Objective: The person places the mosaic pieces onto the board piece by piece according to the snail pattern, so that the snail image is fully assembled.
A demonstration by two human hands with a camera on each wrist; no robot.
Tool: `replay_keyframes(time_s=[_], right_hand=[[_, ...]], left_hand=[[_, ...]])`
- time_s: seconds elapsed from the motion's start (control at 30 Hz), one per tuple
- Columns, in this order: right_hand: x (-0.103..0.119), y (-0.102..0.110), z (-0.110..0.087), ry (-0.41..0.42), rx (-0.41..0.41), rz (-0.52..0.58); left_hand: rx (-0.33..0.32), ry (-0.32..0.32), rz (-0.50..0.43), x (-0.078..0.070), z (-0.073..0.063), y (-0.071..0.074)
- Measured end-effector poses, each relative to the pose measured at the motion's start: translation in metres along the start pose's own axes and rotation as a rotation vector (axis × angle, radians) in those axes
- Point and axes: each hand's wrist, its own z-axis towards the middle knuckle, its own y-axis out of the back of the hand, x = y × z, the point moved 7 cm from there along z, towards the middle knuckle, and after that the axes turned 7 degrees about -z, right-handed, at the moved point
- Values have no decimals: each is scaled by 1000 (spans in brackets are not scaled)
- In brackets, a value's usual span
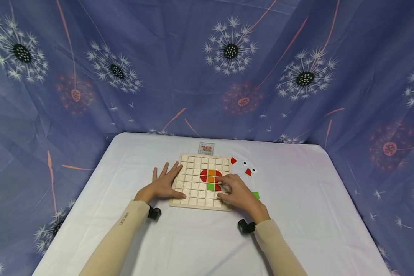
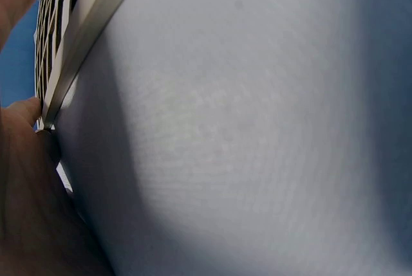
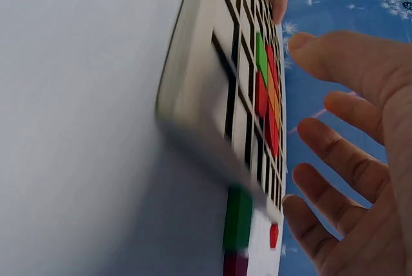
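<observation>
A wooden grid board [image 1: 194, 193] lies on the white table. Set in its cells are orange squares [image 1: 211, 173], a green square [image 1: 210, 187] and several red curved pieces [image 1: 203, 175]. My left hand [image 1: 163, 186] spreads its fingers over the board's left edge, with the thumb [image 2: 24, 110] on the near corner side. Over the board's right side hovers my right hand [image 1: 239, 191], partly covering the red pieces there. In the right wrist view its fingers [image 3: 341, 154] are loosely bent and apart from the thumb, with nothing visible between them.
Behind the board lies a small picture card [image 1: 206, 148]. To the right are loose red pieces [image 1: 233, 161] and round eye pieces [image 1: 245, 163]. A green block [image 1: 256, 195] lies beside my right wrist; the right wrist view shows a dark red block [image 3: 235, 264] next to it.
</observation>
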Motion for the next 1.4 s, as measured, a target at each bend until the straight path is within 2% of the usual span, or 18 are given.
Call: replay_keyframes(time_s=[0.27,0.4,0.73,0.83,1.0,1.27,1.4], right_hand=[[-22,17,-20,-26,-37,7],[-32,25,-28,-34,-64,-31],[-65,41,-49,-140,-86,-43],[-73,44,-54,-148,-103,-41],[-85,46,-61,-165,-120,-59],[-101,41,-71,-220,-94,-59],[-102,40,-72,-206,-102,-50]], left_hand=[[-14,-14,10,-1,-2,0],[-14,-18,6,-1,-2,1],[-12,-19,6,-2,-2,1],[-10,-16,10,-2,-2,1],[-8,-16,4,-2,-2,0],[-12,-12,0,-1,0,-1],[-10,-7,6,1,0,-1]])
